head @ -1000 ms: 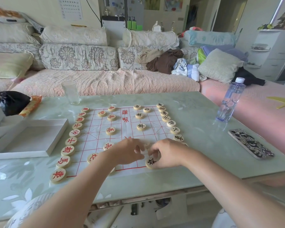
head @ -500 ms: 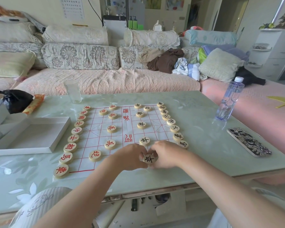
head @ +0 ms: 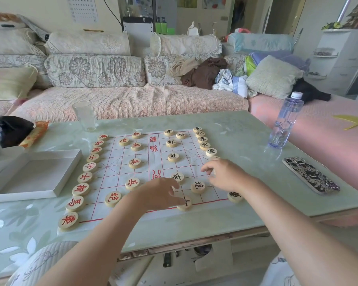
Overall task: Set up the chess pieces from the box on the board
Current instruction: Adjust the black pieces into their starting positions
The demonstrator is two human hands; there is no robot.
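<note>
Over the board on the desk, the left hand spreads relaxed fingers, one tip touching a black-marked piece at the near edge, while the right hand curls its fingers beside the black row, grip impossible to tell; the box lies left.

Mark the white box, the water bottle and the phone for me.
white box (head: 35, 176): head view, on its bare inner floor.
water bottle (head: 285, 122): head view, on the middle of its clear body.
phone (head: 310, 175): head view, on the middle of its patterned back.
</note>
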